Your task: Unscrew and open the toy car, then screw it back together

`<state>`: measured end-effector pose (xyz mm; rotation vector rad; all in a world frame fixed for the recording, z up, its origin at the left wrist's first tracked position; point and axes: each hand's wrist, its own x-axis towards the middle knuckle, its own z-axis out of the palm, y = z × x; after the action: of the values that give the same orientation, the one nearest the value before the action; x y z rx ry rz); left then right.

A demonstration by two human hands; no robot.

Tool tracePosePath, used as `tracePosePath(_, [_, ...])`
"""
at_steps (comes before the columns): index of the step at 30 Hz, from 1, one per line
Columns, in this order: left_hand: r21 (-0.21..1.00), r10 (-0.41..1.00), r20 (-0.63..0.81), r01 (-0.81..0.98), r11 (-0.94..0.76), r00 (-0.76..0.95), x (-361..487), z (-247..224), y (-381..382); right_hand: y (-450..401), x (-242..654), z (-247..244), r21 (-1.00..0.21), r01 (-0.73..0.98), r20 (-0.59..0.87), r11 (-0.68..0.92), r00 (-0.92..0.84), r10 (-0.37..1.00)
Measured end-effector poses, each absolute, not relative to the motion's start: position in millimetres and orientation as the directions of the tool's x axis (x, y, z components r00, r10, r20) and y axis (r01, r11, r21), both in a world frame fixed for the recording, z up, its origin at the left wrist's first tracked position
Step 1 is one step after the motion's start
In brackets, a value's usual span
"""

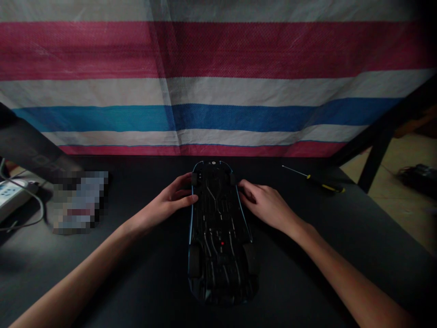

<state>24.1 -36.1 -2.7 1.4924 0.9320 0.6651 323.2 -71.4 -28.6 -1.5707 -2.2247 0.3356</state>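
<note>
A toy car (pixel 218 214) lies upside down in the middle of the dark table, its black underside and wheels facing up. A small red spot shows on its underside. My left hand (pixel 175 196) grips the car's left side near the far end, with the thumb on the edge and the fingers partly hidden behind it. On the opposite side my right hand (pixel 261 200) holds the car's edge, its fingers curled and partly out of sight. Off to the right lies a screwdriver (pixel 316 180) with a black and yellow handle, apart from both hands.
A white power strip (pixel 15 196) with grey cables sits at the left edge of the table (pixel 143 269). Beside it is a pixelated item (pixel 82 200), too blurred to name. A striped red, white and blue sheet (pixel 218 91) hangs behind. The table's right edge borders a floor area.
</note>
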Motion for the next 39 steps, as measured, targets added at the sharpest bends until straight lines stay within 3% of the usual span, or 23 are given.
tracePosePath(12, [0.98,0.841,-0.116,0.2,0.01,0.528,26,-1,-39,-71,324,-30,-0.423,0.841,0.192,0.337,-0.28,0.941])
tracePosePath(34, [0.986,0.818,-0.131,0.162,0.047,0.56,28,-3,-36,-67,333,-16,-0.691,0.661,0.274,0.293,-0.135,0.952])
tracePosePath(36, [0.986,0.816,-0.136,0.155,0.058,0.561,28,-2,-36,-67,334,-15,-0.727,0.621,0.283,0.291,-0.115,0.952])
tracePosePath(39, [0.986,0.814,-0.147,0.153,0.073,0.562,28,-1,-36,-66,336,-10,-0.892,0.389,0.232,0.229,-0.04,0.972])
